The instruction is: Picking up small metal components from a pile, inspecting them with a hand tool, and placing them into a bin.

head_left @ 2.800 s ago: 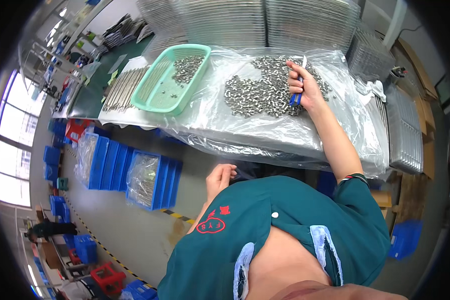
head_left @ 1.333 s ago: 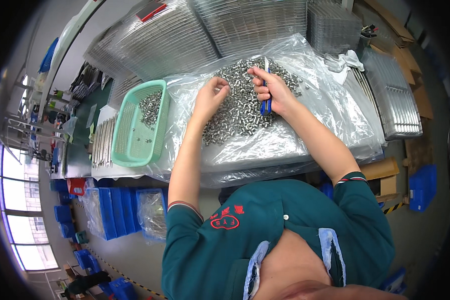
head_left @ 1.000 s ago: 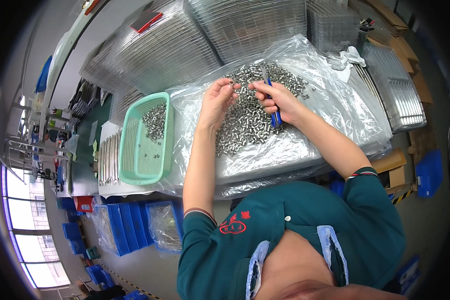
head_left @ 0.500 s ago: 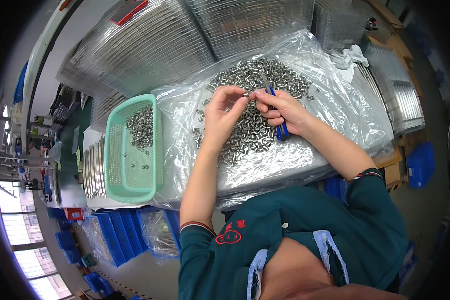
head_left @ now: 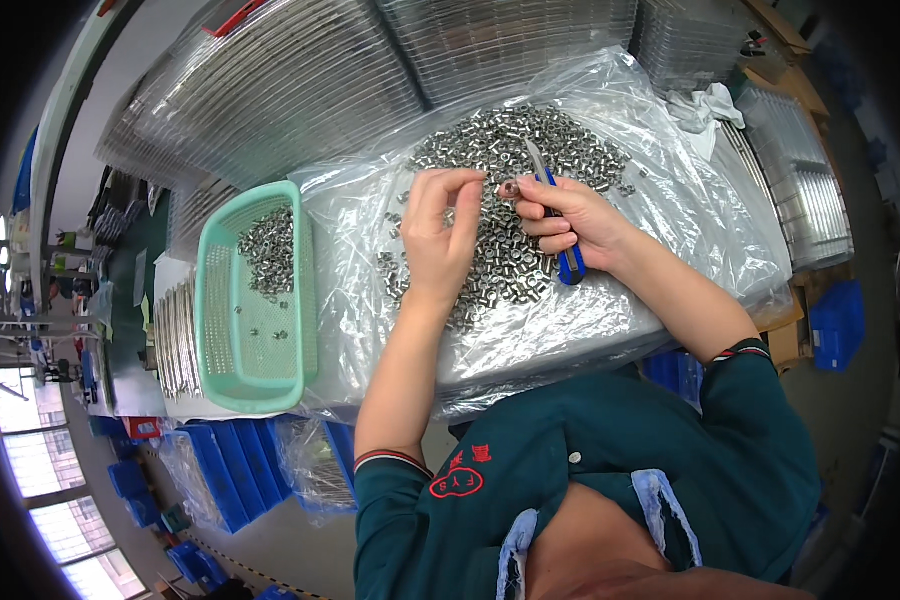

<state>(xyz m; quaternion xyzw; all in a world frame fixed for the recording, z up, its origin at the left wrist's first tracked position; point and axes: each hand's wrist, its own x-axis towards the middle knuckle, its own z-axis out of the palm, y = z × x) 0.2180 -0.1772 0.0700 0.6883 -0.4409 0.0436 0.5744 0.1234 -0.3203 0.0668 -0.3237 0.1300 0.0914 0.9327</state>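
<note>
In the head view, the right hand has its grip around a blue cutter, blade pointing far, and pinches a metal ring between thumb and index finger. Just to its left, the left hand has a released grip, thumb and index finger apart; its other fingers are partly hidden. Both hands are over a pile of small metal pieces on a clear sheet. On the left stands a green basket, with more pieces toward its far end and a few loose nearer. Rods lie left of it; trays are stacked on the far side.
</note>
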